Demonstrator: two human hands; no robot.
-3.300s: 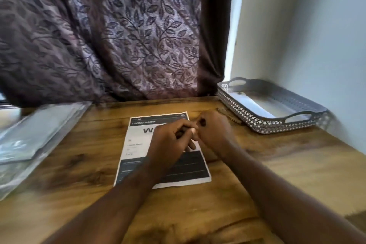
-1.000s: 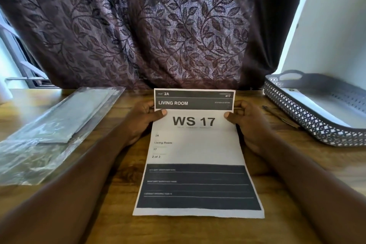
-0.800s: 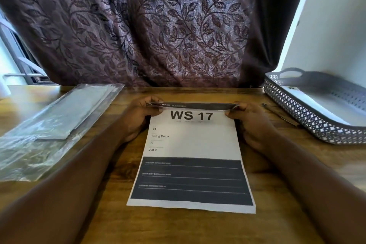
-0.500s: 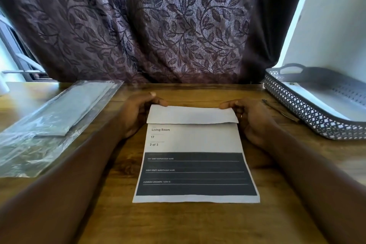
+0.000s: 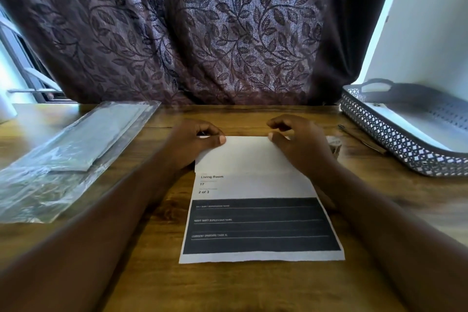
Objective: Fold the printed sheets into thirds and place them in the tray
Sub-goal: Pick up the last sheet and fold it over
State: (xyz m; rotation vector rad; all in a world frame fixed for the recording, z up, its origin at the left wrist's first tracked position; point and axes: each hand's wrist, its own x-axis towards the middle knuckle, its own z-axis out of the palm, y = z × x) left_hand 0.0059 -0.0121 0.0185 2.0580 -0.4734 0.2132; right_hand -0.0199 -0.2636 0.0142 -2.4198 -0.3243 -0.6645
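A printed sheet (image 5: 255,213) lies on the wooden table in front of me, its top third folded down so the blank white back faces up. Below the flap I read "Living Room", "17", "2 of 3" and a black block with lines. My left hand (image 5: 195,143) pinches the flap's upper left corner between thumb and fingers. My right hand (image 5: 301,145) presses on the flap's right part, thumb at the fold line. The grey lattice tray (image 5: 395,134) stands at the right by the wall, with a white sheet inside it.
A clear plastic sleeve (image 5: 73,149) holding grey sheets lies at the left. A thin pen-like object (image 5: 362,139) rests between my right hand and the tray. A leaf-patterned curtain (image 5: 202,33) hangs behind the table's far edge.
Both hands lifted the sheet's top edge and folded it down toward me. The flap now reaches lower, covering the "WS 17" print, and my hands have moved onto the fold.
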